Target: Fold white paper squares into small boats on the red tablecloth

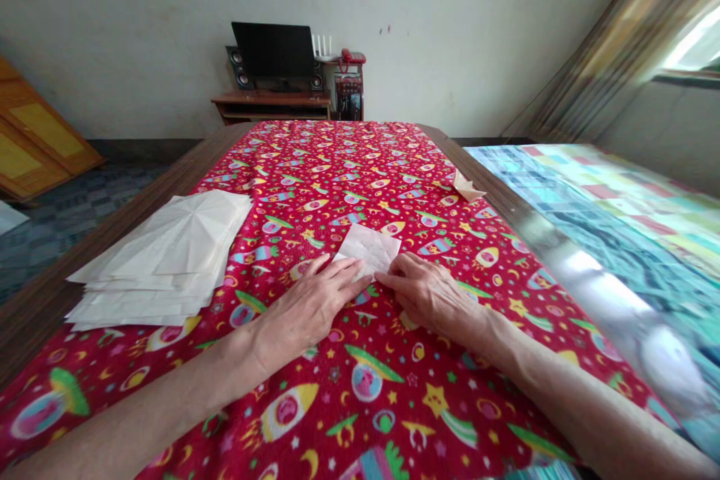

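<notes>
A small folded sheet of white paper (368,241) lies on the red patterned cloth in front of me. My left hand (315,296) rests flat, its fingers stretched out and pressing on the paper's near left part. At the near right corner, my right hand (424,289) has its fingers curled, with thumb and index finger at the paper's edge; the exact grip is partly hidden. To the left is a stack of creased white paper sheets (185,229). Farther right, near the cloth's edge, sits a small folded paper piece (466,187) with pointed tips.
The red cloth (365,382) covers most of a dark wooden table (191,157). Beyond it stand a monitor (274,52), speakers and a red telephone (352,57). A bed with a patchwork cover (630,187) is on the right, a wooden cabinet (39,127) on the left.
</notes>
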The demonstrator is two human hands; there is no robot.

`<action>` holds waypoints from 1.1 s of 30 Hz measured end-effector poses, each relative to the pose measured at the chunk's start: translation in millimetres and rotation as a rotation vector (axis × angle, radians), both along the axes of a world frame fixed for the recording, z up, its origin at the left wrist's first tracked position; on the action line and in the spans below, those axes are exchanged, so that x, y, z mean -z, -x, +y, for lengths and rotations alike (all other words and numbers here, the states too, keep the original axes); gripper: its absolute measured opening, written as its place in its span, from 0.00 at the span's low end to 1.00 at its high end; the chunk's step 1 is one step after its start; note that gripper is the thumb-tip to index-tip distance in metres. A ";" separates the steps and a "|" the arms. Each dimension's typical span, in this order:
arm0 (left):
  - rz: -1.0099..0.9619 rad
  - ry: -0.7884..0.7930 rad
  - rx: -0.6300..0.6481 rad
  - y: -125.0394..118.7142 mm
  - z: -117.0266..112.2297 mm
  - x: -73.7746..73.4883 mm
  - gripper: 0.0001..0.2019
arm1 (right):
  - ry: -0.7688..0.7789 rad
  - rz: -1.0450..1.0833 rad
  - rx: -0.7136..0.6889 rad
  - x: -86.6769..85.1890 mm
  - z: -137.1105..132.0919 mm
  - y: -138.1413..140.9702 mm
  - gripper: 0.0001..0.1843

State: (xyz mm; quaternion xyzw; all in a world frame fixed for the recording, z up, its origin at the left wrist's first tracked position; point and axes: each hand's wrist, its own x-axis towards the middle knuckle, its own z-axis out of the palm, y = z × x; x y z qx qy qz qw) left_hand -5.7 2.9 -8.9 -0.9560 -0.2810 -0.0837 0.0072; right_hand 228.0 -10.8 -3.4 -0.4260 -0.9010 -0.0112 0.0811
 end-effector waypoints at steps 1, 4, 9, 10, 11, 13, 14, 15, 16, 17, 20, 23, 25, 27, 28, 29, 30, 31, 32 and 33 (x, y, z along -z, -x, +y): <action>0.014 0.005 0.001 1.9 0.2 0.5 0.29 | 0.012 -0.003 0.007 -0.6 -0.6 -0.2 0.16; 0.035 0.010 -0.012 7.2 0.4 2.2 0.31 | 0.037 -0.008 0.030 -2.0 -2.2 -1.3 0.15; 0.026 0.012 -0.019 13.3 -0.7 2.6 0.32 | 0.028 0.014 0.041 -1.5 -3.8 -3.9 0.16; 0.025 0.016 -0.016 14.6 -1.0 2.4 0.33 | 0.024 0.020 0.040 -1.1 -3.8 -4.5 0.16; 0.029 0.022 -0.015 16.1 -1.3 2.2 0.33 | 0.022 0.028 0.038 -0.6 -3.7 -5.1 0.16; 0.038 0.029 -0.014 19.8 -1.7 2.2 0.31 | 0.021 0.050 0.034 0.6 -3.4 -6.3 0.15; 0.042 0.032 -0.011 22.0 -2.0 2.6 0.30 | 0.019 0.061 0.032 1.2 -3.1 -6.9 0.14; 0.044 0.032 -0.006 24.2 -2.3 3.3 0.29 | 0.016 0.069 0.030 1.8 -2.9 -7.5 0.14; 0.042 0.032 -0.002 26.6 -2.7 4.3 0.28 | 0.010 0.075 0.029 2.3 -2.7 -8.1 0.14; 0.036 0.031 0.001 28.8 -3.3 5.4 0.28 | 0.005 0.078 0.026 2.7 -2.5 -8.5 0.14; 0.009 0.029 -0.004 34.5 -5.7 9.0 0.30 | -0.004 0.088 0.015 3.6 -2.1 -9.1 0.14; -0.015 0.026 -0.006 38.2 -8.1 10.8 0.29 | -0.013 0.109 0.012 5.2 -1.6 -9.2 0.14; -0.031 0.023 0.000 39.9 -9.2 10.4 0.28 | -0.028 0.123 0.015 7.1 -1.3 -9.4 0.14; -0.055 0.020 0.006 41.8 -9.2 9.0 0.27 | -0.045 0.133 0.018 8.9 -1.1 -9.6 0.14; -0.071 0.016 0.007 42.8 -8.7 8.2 0.27 | -0.049 0.134 0.016 9.5 -1.0 -9.8 0.14; -0.088 0.010 0.009 43.9 -7.9 7.5 0.27 | -0.048 0.136 0.012 9.9 -1.0 -9.9 0.14; -0.104 0.001 0.013 45.0 -6.7 7.0 0.27 | -0.047 0.139 0.009 9.9 -1.0 -9.9 0.14; -0.122 -0.014 0.020 45.9 -5.2 6.8 0.26 | -0.042 0.141 0.004 9.8 -1.0 -9.9 0.14; -0.143 -0.035 0.025 46.4 -3.6 6.8 0.26 | -0.038 0.143 0.001 9.4 -0.9 -9.7 0.15; -0.172 -0.058 0.027 46.2 -2.1 7.0 0.25 | -0.035 0.144 0.000 8.9 -0.7 -9.5 0.15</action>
